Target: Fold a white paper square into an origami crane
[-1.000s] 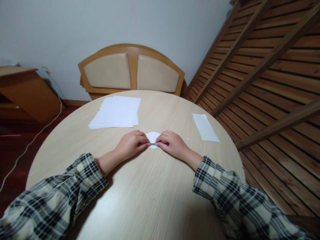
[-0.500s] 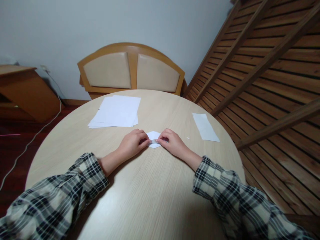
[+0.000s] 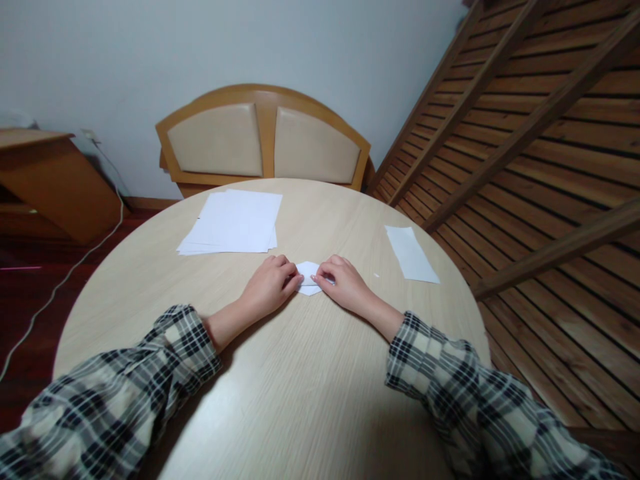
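A small folded piece of white paper (image 3: 309,269) lies at the middle of the round table, pointed at its near side and with a crease running across it. From the left, my left hand (image 3: 271,283) pinches its edge between thumb and fingers. My right hand (image 3: 344,283) does the same at the opposite edge, with curled fingers. Both hands rest low over the tabletop, and their fingers cover the paper's left and right ends.
On the pale wooden table (image 3: 280,387) a stack of white sheets (image 3: 233,222) lies at the back left. A white paper strip (image 3: 411,255) is at the right, with a tiny paper scrap (image 3: 376,275) beside it. Behind stands a padded headboard (image 3: 265,137).
My left hand has shifted slightly to the right along the folded paper. The raised flap across its middle now looks flatter. My right hand has barely moved.
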Motion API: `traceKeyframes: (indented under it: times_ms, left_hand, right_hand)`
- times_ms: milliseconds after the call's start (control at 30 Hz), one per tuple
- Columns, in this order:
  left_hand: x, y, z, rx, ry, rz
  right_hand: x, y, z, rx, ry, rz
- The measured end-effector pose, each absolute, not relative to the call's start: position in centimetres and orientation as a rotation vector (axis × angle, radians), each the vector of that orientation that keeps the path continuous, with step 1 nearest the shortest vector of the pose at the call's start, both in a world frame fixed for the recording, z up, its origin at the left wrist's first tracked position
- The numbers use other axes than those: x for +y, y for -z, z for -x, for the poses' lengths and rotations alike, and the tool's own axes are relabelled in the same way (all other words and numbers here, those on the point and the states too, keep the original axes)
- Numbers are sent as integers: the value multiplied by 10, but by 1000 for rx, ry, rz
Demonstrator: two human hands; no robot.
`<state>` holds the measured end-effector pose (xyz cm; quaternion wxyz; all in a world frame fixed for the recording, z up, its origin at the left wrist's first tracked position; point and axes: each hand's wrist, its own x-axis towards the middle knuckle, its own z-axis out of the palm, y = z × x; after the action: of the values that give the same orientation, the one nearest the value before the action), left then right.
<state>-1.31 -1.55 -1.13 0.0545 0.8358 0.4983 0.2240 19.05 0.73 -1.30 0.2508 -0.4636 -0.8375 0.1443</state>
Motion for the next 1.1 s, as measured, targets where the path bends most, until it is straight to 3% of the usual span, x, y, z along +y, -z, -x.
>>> traceKeyframes:
  times_ms: [1100]
  left_hand:
    - [-10, 16, 11, 1612, -615, -2601]
  right_hand:
    - [6, 19, -179, -2333, -243, 1389]
